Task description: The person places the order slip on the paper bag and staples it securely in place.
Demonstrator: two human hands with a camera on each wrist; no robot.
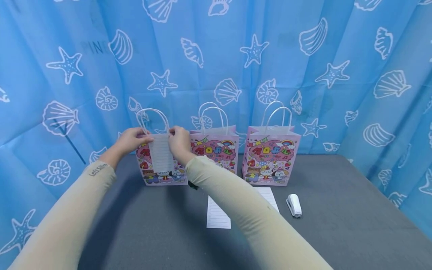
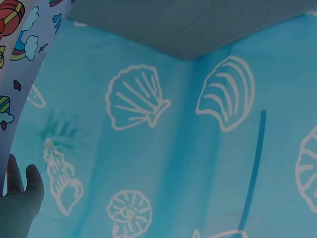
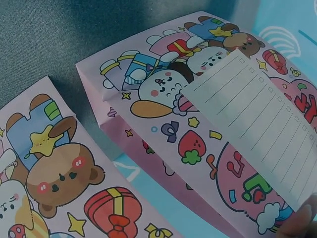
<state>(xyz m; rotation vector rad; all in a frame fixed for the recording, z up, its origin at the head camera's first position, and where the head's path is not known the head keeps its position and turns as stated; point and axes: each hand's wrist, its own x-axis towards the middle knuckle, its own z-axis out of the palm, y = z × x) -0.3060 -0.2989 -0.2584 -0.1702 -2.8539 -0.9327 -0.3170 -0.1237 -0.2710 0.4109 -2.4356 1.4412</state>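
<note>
A white lined paper slip [image 1: 162, 153] lies upright against the front of the leftmost pink gift bag [image 1: 150, 180], near its top edge. My left hand [image 1: 133, 140] pinches the slip's upper left corner, its thumb on the front. At the upper right corner my right hand [image 1: 180, 144] holds the slip, with fingers by the bag's rim. In the right wrist view, the slip [image 3: 257, 121] slants over the cartoon print, and a fingertip shows at its lower right. The left wrist view catches the bag's side [image 2: 37, 54] and my left fingers beside it.
Two matching gift bags, one in the middle [image 1: 219, 150] and one on the right [image 1: 271, 161], stand alongside. Lined slips [image 1: 217, 217] lie on the grey table [image 1: 152, 232], partly behind my right sleeve. A white stapler [image 1: 294, 205] is to their right. A blue curtain [image 1: 229, 56] hangs behind.
</note>
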